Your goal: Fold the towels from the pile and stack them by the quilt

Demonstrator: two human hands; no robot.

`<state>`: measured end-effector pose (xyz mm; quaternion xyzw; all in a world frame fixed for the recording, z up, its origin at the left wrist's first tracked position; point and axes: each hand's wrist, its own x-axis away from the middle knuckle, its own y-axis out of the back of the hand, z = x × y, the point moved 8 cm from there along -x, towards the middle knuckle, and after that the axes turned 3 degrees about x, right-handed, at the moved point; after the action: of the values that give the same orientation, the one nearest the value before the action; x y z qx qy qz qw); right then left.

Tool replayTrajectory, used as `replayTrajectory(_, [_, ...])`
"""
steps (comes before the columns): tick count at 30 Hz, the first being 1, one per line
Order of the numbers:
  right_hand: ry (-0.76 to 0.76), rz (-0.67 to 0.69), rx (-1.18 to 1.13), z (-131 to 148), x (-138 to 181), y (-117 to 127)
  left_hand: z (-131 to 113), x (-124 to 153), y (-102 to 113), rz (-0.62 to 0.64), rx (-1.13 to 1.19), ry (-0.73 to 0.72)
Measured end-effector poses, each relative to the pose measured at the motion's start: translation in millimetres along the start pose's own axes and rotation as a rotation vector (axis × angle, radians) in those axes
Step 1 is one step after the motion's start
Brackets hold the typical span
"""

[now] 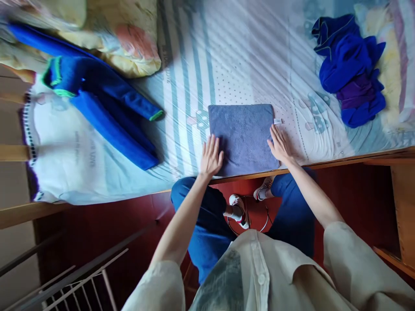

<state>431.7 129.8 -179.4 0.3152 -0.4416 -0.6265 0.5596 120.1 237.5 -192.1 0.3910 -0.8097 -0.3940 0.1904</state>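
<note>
A grey-blue folded towel [243,134] lies flat on the striped bed sheet [246,56] near the bed's front edge. My left hand [211,156] rests flat on the towel's near left corner, fingers stretched out. My right hand [279,144] lies flat on the towel's right edge, fingers spread, just below a small white tag [278,121]. Neither hand holds anything.
A blue garment with green trim [103,99] lies spread on the sheet at left. A heap of blue and purple clothes [352,69] sits at the back right. A yellow patterned pillow [129,34] is at the back left. The wooden bed rail [356,157] runs along the front; a metal rack [74,285] stands lower left.
</note>
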Motion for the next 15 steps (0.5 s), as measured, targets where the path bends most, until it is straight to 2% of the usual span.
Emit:
replayTrajectory(3, [-0.022,0.066,0.017,6,70,-5,-12,63,-17,0.04,-0.03,0.101])
replayTrajectory(6, [-0.095,0.095,0.019,4,111,-8,-10,95,-28,0.06,-0.043,0.215])
replayTrajectory(10, [-0.142,0.048,-0.001,12,126,-1,-8,98,-22,-0.014,0.037,0.249])
replayTrajectory(15, [-0.32,-0.027,-0.043,19,130,6,-6,98,-2,-0.071,0.058,0.361])
